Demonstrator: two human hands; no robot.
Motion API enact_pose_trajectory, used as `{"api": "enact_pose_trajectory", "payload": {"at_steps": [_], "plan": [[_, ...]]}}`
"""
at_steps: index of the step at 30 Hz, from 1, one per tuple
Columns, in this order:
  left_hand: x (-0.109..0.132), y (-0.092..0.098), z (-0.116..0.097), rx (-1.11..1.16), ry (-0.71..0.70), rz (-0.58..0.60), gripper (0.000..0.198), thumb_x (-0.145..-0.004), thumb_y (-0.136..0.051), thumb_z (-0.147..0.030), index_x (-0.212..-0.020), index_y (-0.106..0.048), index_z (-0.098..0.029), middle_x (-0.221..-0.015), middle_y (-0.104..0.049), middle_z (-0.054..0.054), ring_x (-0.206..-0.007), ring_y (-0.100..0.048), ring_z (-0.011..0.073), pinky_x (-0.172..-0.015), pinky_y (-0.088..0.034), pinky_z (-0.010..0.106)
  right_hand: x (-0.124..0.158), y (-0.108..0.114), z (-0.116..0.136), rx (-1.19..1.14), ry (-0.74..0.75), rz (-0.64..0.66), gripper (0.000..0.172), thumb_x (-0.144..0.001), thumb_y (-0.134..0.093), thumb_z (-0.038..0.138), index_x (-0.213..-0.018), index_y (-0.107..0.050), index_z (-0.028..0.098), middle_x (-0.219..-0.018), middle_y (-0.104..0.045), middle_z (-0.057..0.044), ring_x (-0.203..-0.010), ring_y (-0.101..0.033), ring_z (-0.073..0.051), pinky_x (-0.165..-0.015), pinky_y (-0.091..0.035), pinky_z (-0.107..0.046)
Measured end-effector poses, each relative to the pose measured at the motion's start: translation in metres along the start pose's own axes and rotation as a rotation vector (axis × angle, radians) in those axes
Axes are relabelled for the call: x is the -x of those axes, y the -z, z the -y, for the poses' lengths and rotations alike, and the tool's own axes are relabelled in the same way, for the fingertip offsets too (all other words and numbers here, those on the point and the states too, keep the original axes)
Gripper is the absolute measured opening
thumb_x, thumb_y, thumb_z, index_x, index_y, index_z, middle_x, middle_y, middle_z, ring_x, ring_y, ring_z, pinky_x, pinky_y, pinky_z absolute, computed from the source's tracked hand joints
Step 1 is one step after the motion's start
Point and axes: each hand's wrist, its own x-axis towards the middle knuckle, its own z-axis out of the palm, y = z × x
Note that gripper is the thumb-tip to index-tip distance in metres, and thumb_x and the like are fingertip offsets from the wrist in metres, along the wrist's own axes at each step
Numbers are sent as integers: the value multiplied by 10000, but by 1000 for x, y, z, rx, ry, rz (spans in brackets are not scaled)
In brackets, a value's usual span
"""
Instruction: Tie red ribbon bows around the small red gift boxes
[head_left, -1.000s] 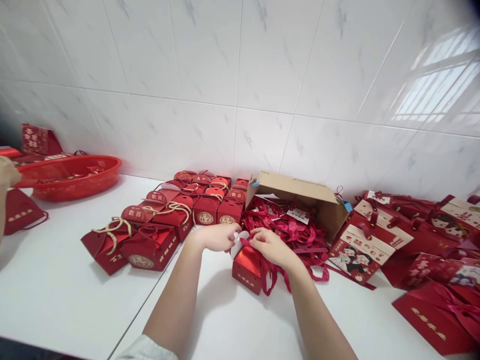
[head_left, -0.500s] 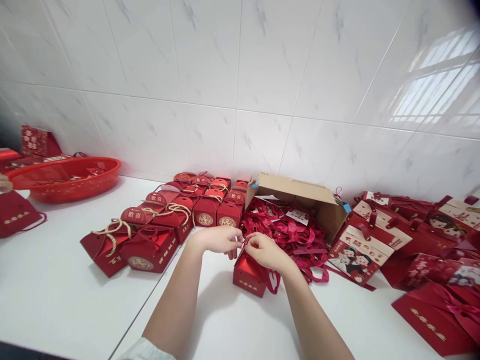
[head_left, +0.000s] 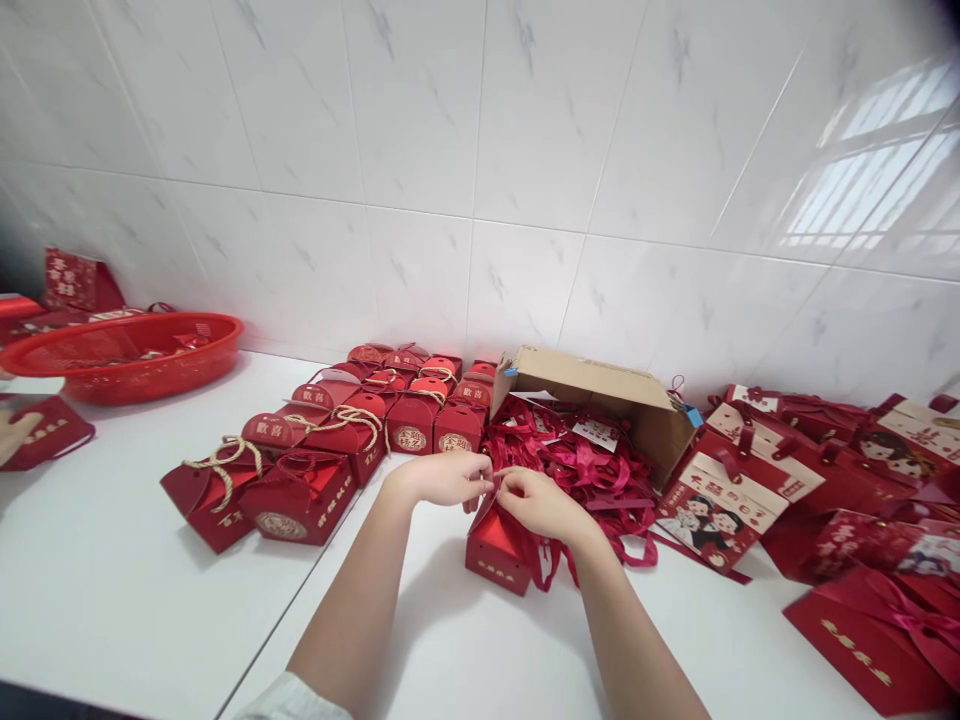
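Note:
A small red gift box with gold lettering stands on the white table in front of me. Both my hands meet over its peaked top. My left hand is closed in a pinch at the far left of the peak, the fingertips partly hidden. My right hand pinches the red ribbon at the top, and loops of it hang down the box's right side. Whether the left fingers hold ribbon too or the box's edge is hard to see. Behind, a pile of loose red ribbons spills from a cardboard box.
Tied red gift boxes stand in rows to the left. Further left is a red plastic basin, with another person's hand at a red box. Red gift bags crowd the right. A tiled wall closes the back.
My hands stay at the box top, the fingertips now closer together. More ribbon hangs on the right. At the far left, the other person's hand has moved down over the red box.

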Motion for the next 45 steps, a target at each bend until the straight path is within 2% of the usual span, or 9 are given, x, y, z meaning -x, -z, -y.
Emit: {"api": "enact_pose_trajectory", "payload": {"at_steps": [20,27,29,32,36,38,40,42,45], "plan": [[2,1,-5,-38,-8,4,90,-735,-451,-233,-774,-522,-193,-799,-704,28,-671,-594,161,-486,-366,231,1,0,1,-15,5,28,254,-764,-454,196,-520,-521,179,-934,-670,-26,-800,-586,-169,-695,-412,-256],[1,1,-6,-18,9,-8,78,-675,-444,-186,-701,-518,-191,-629,-674,18,-554,-563,155,-424,-324,230,1,1,0,11,-31,79,280,-793,-436,246,-537,-526,179,-950,-667,-38,-815,-583,-178,-732,-399,-274],[6,3,-3,77,-10,-114,53,-703,-449,-208,-702,-499,-194,-607,-659,8,-556,-575,152,-435,-339,221,2,4,0,0,-37,69,302,-802,-452,281,-528,-529,180,-989,-664,-45,-863,-591,-195,-774,-401,-291],[21,11,2,328,-42,-417,92,-784,-441,-273,-743,-474,-198,-558,-621,-20,-549,-612,151,-486,-405,222,5,14,-2,-7,-55,29,339,-819,-469,347,-544,-575,181,-1087,-643,-59,-965,-588,-223,-872,-383,-327],[45,23,1,782,-166,-1046,153,-821,-484,-345,-857,-439,-204,-498,-545,-66,-497,-628,159,-514,-477,250,12,32,-3,9,-96,-73,321,-832,-472,398,-714,-686,189,-1161,-613,-80,-1106,-538,-247,-963,-339,-358],[54,27,-3,938,-313,-1399,170,-824,-506,-325,-917,-406,-223,-565,-580,-61,-584,-662,166,-579,-515,275,16,40,-3,17,-109,-112,311,-832,-474,401,-778,-695,189,-1155,-616,-84,-1098,-542,-247,-950,-358,-355],[59,29,-6,936,-430,-1610,186,-827,-520,-292,-956,-397,-238,-710,-637,-30,-743,-679,166,-701,-533,310,22,47,-5,16,-116,-129,281,-828,-481,377,-840,-687,188,-1115,-635,-81,-1039,-572,-238,-895,-402,-341],[59,27,-6,797,-432,-1548,186,-821,-538,-270,-970,-433,-229,-850,-656,7,-875,-656,164,-814,-509,331,27,52,-7,18,-105,-124,239,-818,-493,327,-908,-672,196,-1062,-656,-68,-994,-589,-223,-850,-427,-323],[45,17,1,497,-313,-998,157,-800,-546,-254,-948,-521,-210,-947,-648,36,-932,-620,175,-865,-473,332,34,53,-16,28,-90,-46,177,-782,-533,262,-901,-651,207,-973,-676,-46,-906,-609,-198,-793,-444,-301]]}}
